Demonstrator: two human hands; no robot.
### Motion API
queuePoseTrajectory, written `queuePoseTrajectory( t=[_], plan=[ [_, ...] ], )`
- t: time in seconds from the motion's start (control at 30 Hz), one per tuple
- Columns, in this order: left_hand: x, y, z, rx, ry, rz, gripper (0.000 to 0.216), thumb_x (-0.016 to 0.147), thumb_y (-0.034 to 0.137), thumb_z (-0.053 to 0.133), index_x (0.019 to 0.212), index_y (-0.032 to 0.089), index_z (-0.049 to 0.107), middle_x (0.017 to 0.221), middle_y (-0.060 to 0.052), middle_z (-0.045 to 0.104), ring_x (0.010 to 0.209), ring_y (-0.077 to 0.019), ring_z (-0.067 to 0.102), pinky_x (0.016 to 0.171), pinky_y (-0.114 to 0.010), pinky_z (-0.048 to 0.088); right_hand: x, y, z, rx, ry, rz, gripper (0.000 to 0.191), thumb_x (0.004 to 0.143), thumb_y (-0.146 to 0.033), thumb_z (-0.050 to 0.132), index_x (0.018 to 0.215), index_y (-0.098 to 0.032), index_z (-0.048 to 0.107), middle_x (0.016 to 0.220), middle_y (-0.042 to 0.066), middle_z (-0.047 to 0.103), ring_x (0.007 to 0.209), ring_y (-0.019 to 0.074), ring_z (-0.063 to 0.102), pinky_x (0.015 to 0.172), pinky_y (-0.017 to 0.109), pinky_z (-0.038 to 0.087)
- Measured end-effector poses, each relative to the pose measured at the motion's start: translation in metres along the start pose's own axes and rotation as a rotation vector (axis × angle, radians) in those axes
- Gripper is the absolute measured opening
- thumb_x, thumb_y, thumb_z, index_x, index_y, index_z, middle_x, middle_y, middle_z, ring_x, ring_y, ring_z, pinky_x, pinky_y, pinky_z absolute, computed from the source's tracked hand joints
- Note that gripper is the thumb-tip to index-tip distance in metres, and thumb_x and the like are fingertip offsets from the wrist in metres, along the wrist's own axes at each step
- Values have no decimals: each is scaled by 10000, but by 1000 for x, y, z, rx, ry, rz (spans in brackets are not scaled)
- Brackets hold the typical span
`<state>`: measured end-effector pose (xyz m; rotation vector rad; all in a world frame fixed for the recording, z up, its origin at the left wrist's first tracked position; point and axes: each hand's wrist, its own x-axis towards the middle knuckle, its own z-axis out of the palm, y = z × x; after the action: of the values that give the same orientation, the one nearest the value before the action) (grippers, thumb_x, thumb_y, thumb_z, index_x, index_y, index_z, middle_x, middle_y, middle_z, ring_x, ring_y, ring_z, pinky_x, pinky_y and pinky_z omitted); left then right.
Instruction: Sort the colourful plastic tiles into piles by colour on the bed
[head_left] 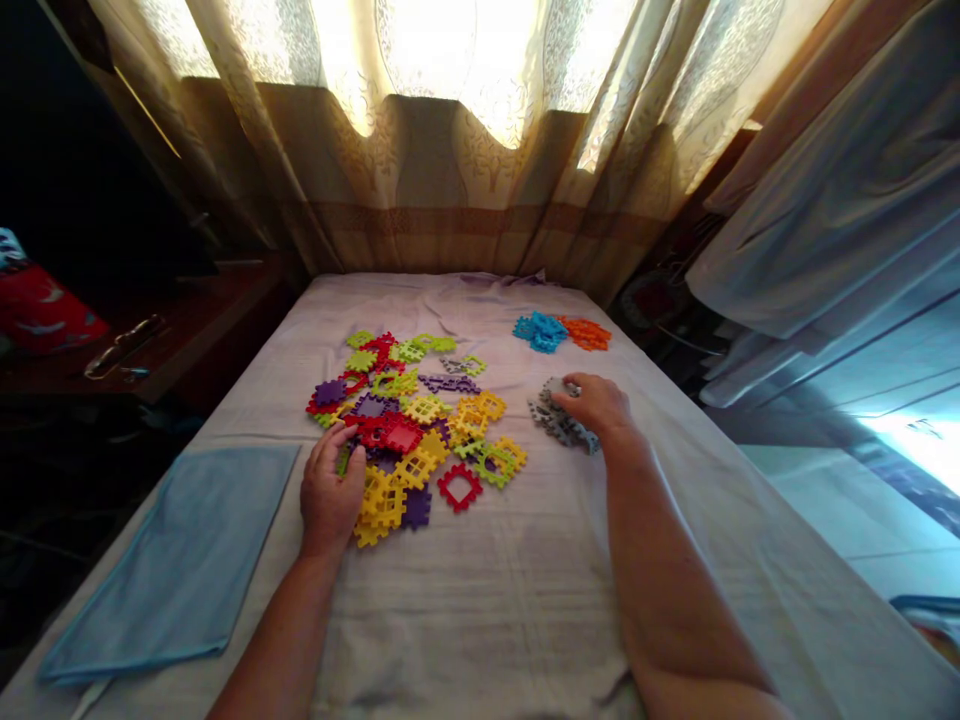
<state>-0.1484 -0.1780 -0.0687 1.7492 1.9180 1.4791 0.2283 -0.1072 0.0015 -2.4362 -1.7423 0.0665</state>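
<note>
A mixed pile of notched plastic building tiles (401, 435) in red, yellow, green and purple lies on the cloth-covered table. At its left edge is my left hand (331, 490), thumb and fingers apart and fingertips touching the pile near a red tile (360, 428). To the right of the pile is a small heap of grey tiles (566, 425). Over that heap my right hand (602, 402) pinches a grey tile (556, 388) at its edge; the fingers partly cover it. One red tile with a cut-out middle (460, 505) lies at the pile's near side.
Blue tiles (539, 332) and orange tiles (587, 334) form two touching heaps at the far right. A folded light-blue cloth (176, 560) lies at the left table edge. Curtains (450, 180) hang behind the table. A dark wooden cabinet (202, 310) stands at the left.
</note>
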Motion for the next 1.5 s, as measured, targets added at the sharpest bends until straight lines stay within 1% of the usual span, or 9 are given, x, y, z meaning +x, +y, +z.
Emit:
queuePoseTrajectory(
  t=[0.2,0.4,0.63,0.8,0.97,1.07,1.17,1.37,1.5],
  plan=[
    [-1,-1,1,7,3,-3,354,853,405,522,1091,184,663,1255,-117,650,1195,-249,592,1093,-421,426,-6,-3,-10,-28,-19,-18,414,786,-409,653,1169,-262,717,1222,107,689,1145,302,606,905,399,476],
    [-1,-2,2,16,3,0,338,856,394,524,1089,192,663,1253,-108,650,1193,-243,593,1084,-417,436,-8,-67,5,30,-30,-294,339,907,-344,520,1176,-255,707,1259,82,672,1167,263,590,992,393,445],
    [-2,-1,2,7,5,-5,316,864,371,522,1094,203,659,1234,-99,651,1194,-234,588,1089,-414,432,24,-140,30,17,-48,-465,403,913,-343,522,1291,-259,634,1327,69,635,1191,245,573,1003,359,441],
    [-2,0,1,24,2,-1,306,869,366,522,1090,203,658,1229,-98,655,1186,-229,593,1083,-410,438,39,-163,37,-84,-99,-491,426,876,-333,546,1285,-248,634,1283,90,657,1174,271,583,954,378,459],
    [-3,1,1,24,-4,-3,304,869,356,523,1092,200,657,1224,-100,655,1186,-234,593,1078,-419,443,43,-170,44,-117,-91,-480,380,891,-272,487,1221,-214,666,1252,124,655,1124,273,604,903,370,469],
    [-2,2,1,23,2,4,309,869,355,517,1092,192,658,1217,-105,658,1182,-236,596,1067,-415,454,39,-165,42,-62,-21,-479,404,893,-277,486,1265,-206,628,1252,124,646,1128,267,593,917,368,455],
    [-2,1,1,18,8,4,319,871,368,511,1092,191,658,1223,-110,655,1185,-241,594,1076,-426,445,28,-145,35,17,68,-457,420,892,-290,501,1292,-214,599,1227,114,652,1119,258,583,923,360,440],
    [-1,-1,2,25,1,7,321,864,369,511,1093,200,659,1232,-105,651,1184,-249,593,1072,-437,446,-5,-53,21,35,207,-332,348,860,-290,531,1172,-211,666,1126,114,677,1038,269,589,879,372,426],
    [1,-3,3,28,18,30,321,854,370,508,1075,194,661,1214,-110,660,1165,-250,606,1062,-432,456,-27,-4,20,-10,191,-238,344,844,-301,537,1133,-205,697,1120,127,674,1040,282,585,885,395,422]
  ],
)
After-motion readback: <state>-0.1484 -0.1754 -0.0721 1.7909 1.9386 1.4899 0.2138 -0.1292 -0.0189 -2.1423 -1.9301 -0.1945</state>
